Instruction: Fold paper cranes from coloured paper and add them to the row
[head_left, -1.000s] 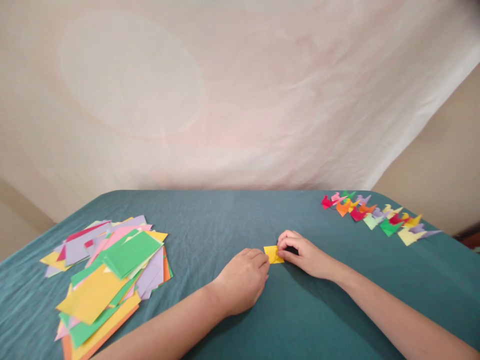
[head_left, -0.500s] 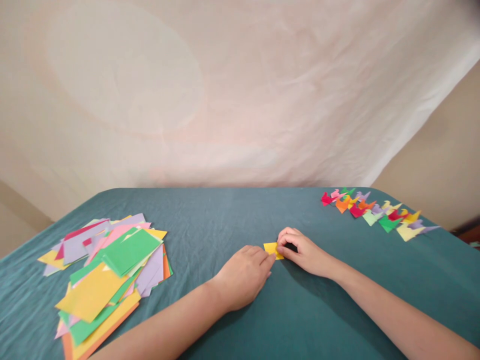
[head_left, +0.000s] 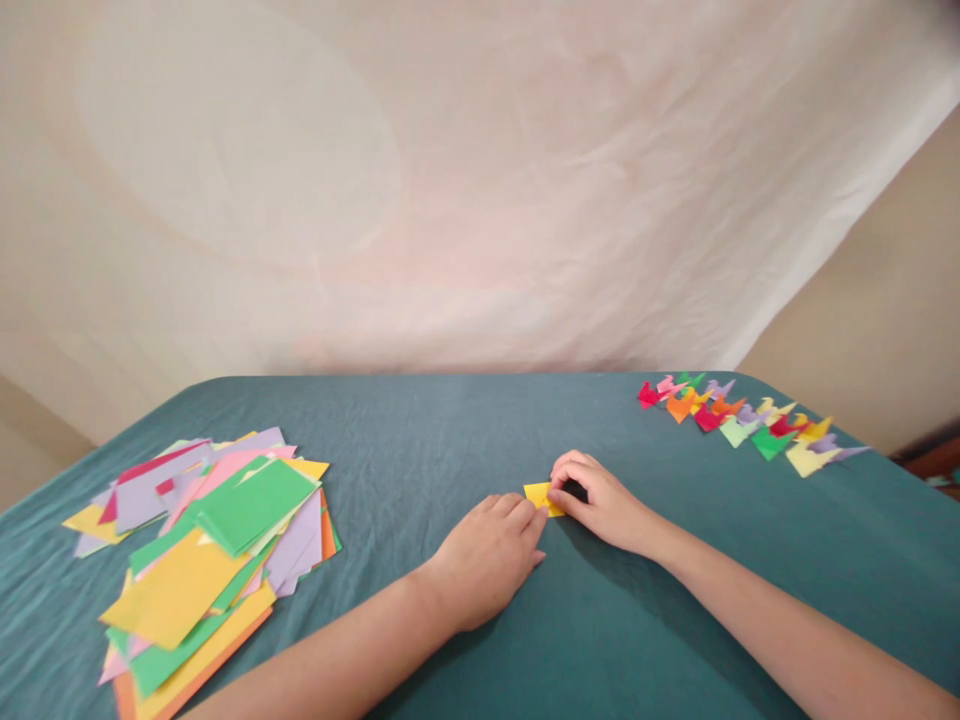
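A small folded piece of yellow paper [head_left: 535, 493] lies on the teal cloth between my two hands. The thumb and forefinger of my right hand [head_left: 596, 500] pinch its right edge, and a gap shows between their curved lengths. From the left, my left hand [head_left: 491, 555] rests palm down, its fingertips touching the near left part of the paper. The left thumb sits lower, apart from the fingers. My fingers cover part of the paper, so its exact folded shape is hidden.
On the left spreads a loose pile of coloured paper sheets [head_left: 176, 590] in green, yellow, lilac, pink and orange. At the far right stand several small folded paper birds [head_left: 769, 443] in rows. A pale cloth [head_left: 480, 180] hangs behind the table [head_left: 420, 420].
The whole view has shifted slightly, so the pile and the birds sit a little further left. Both hands keep nearly the same places at the yellow paper.
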